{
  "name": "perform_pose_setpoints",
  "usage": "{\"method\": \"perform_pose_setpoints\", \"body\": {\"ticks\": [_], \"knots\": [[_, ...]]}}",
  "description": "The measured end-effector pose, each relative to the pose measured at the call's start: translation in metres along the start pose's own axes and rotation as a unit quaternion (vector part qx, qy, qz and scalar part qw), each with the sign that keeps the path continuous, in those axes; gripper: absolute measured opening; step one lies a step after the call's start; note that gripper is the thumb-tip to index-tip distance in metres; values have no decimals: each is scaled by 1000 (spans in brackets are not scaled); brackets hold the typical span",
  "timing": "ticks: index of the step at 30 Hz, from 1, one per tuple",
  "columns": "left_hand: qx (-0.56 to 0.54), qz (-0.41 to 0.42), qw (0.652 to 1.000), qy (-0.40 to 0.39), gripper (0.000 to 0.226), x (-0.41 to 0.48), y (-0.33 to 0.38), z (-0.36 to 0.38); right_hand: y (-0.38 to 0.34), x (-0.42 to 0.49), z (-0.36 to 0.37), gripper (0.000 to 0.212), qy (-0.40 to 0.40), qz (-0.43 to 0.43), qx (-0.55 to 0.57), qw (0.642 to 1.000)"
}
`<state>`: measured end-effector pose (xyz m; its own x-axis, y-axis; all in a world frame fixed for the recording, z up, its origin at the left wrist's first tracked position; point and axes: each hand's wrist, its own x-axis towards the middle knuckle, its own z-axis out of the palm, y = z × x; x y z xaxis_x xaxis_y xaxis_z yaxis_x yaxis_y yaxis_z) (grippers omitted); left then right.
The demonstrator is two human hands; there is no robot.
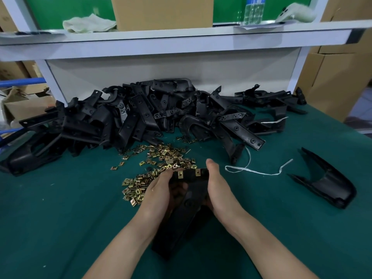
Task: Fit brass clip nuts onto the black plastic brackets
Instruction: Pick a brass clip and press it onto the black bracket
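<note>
Left hand [161,190] and right hand [218,188] gripping matte black bracket [193,200], two brass clips [180,174] fitted

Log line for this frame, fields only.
left hand: grips bracket | right hand: grips bracket | fitted clip nuts: two, far edge | loose clip nuts: on mat beyond hands

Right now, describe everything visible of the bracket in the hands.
The bracket is a long black part, matte plastic by its look, with a round boss near its middle. It points away from the person, far end raised. Two brass clip nuts sit side by side on that far edge. The left hand grips its left side; the right hand holds its right side, thumb at the far corner. Its near end hangs low over the green mat.
</note>
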<state>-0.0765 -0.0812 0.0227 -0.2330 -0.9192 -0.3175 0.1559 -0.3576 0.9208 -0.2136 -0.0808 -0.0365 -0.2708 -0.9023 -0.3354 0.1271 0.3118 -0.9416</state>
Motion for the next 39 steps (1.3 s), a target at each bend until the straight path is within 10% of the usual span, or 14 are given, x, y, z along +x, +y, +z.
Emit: {"method": "perform_pose_setpoints", "body": {"ticks": [7, 14, 39], "knots": [[-1, -15, 999, -29, 45, -6, 8, -4, -9, -26, -1, 74, -9, -150, -10, 989], [247, 307, 913, -103, 41, -36, 32, -21, -34, -67, -22, 30, 52, -463, -198, 862], [311, 297, 897, -98, 27, -28, -41, -41, 13, -85, -57, 28, -63, -318, -151, 934]]}}
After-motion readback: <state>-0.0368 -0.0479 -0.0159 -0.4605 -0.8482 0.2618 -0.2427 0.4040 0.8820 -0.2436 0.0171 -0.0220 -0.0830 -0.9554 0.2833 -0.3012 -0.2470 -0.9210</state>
